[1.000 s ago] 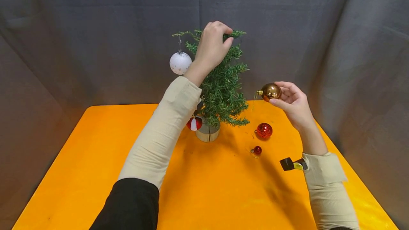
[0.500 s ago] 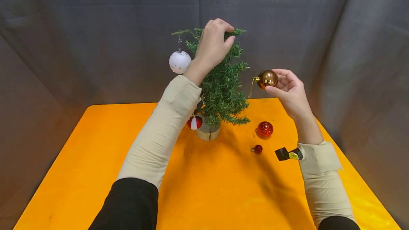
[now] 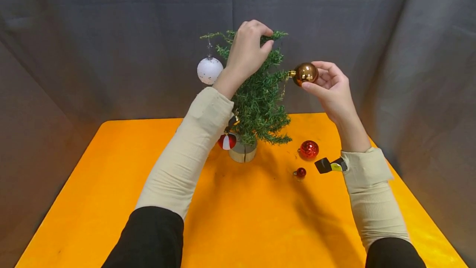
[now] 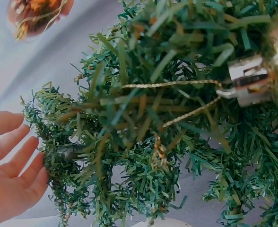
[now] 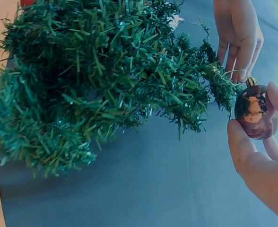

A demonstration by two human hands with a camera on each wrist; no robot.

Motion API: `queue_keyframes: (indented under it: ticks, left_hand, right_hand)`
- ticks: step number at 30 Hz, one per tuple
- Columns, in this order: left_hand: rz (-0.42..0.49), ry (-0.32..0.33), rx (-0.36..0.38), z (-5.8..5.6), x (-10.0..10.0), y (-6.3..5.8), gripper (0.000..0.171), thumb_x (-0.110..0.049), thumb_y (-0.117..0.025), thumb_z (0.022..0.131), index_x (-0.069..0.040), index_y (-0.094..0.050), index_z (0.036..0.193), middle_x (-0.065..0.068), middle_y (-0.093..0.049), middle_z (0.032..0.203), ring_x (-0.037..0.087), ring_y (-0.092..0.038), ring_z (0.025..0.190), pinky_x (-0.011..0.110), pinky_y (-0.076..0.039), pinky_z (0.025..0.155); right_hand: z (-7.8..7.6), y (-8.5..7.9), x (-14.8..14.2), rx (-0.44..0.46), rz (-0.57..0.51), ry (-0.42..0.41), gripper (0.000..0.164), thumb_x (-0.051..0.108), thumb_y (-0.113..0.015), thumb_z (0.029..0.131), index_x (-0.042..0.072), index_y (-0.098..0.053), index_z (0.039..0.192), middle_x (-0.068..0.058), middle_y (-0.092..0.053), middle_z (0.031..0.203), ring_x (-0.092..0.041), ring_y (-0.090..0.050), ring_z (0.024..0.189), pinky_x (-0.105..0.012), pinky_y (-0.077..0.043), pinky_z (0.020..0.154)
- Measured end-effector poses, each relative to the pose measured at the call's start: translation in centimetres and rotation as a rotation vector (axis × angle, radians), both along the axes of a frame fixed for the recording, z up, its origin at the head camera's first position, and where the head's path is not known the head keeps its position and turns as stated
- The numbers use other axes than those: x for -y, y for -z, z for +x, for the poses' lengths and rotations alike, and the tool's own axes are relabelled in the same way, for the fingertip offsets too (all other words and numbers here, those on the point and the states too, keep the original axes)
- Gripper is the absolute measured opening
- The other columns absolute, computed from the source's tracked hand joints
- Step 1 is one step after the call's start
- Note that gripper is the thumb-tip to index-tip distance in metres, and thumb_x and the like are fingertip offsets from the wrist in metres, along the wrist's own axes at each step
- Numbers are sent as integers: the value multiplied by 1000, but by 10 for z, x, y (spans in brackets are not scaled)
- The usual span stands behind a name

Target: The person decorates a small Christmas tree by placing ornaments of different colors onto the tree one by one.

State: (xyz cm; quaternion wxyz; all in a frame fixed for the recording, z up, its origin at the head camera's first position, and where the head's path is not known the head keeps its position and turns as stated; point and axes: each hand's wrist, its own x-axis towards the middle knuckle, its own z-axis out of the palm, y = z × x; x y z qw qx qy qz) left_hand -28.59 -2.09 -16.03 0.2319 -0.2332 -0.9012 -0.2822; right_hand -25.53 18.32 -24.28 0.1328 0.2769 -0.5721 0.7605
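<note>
My right hand (image 3: 332,90) holds a shiny brown-gold bauble (image 3: 306,74) between thumb and fingers, right of the small artificial Christmas tree (image 3: 260,102). Its gold cap points at the tree, and a gold string loop (image 3: 284,88) hangs from it. At the treetop is my left hand (image 3: 248,49), thumb and index finger apart beside an upper branch. In the left wrist view the left fingers (image 4: 16,165) lie loosely against the greenery. The right wrist view has the bauble (image 5: 257,111) just below the left hand (image 5: 238,35), close to a branch tip.
A white speckled bauble (image 3: 210,70) hangs at the tree's upper left, and a red-and-white one (image 3: 227,141) low down. Two red baubles, one larger (image 3: 309,149) and one small (image 3: 301,172), lie on the orange table (image 3: 241,218). Grey curtains (image 3: 148,53) surround it.
My right hand has risen and moved left with the brown-gold bauble, bringing it up beside the tree's upper branches. The left hand stays at the treetop, nearly still.
</note>
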Motion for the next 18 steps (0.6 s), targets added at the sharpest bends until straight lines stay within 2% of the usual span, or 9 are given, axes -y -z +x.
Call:
queue_keyframes:
  ticks: [10,18]
  left_hand:
    - [-4,2,-10,1,1,0,25,-19,-53,91,-11,-63,112,2,-54,117,14,-43,113,16,-29,94]
    - [13,-1,-61,2,1,3,22,-19,-54,90,-9,-65,107,1,-59,109,14,-46,107,15,-31,90]
  right_hand:
    - [-5,-11,9,-8,-55,3,35,-21,-54,76,-1,-55,104,-15,-58,94,-23,-59,83,-27,-48,77]
    - [-8,-17,12,31,-120,-23,33,-21,-55,76,-4,-53,104,-16,-56,94,-22,-58,83,-26,-49,76]
